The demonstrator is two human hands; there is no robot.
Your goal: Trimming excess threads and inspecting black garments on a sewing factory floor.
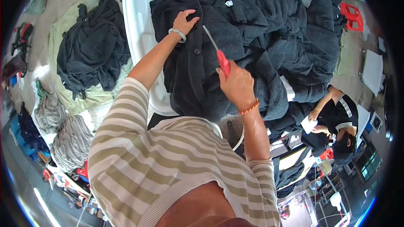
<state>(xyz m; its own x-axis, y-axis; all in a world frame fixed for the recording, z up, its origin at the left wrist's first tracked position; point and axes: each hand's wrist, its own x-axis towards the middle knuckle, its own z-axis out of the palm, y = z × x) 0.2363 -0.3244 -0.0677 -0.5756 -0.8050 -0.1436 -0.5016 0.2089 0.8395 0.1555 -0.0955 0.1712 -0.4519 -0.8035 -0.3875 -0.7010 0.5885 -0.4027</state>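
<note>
A dark grey knitted cardigan (214,46) lies spread in front of me, with a dark button (197,51) on its front band. My left hand (184,22) rests on the cardigan beside that band, thumb and forefinger apart. In my right hand (239,85) is a red-handled tool (223,62) with a thin metal shaft. Its tip points up and left, close to the band and just right of my left fingers. Whether the tip touches the knit I cannot tell.
More dark garments (294,29) are heaped to the right over a white tub-like surface (139,29). Another dark pile (92,46) lies on a floor sheet at left, near grey clothes (69,138). A red stool (352,17) stands far right; a person (341,117) works nearby.
</note>
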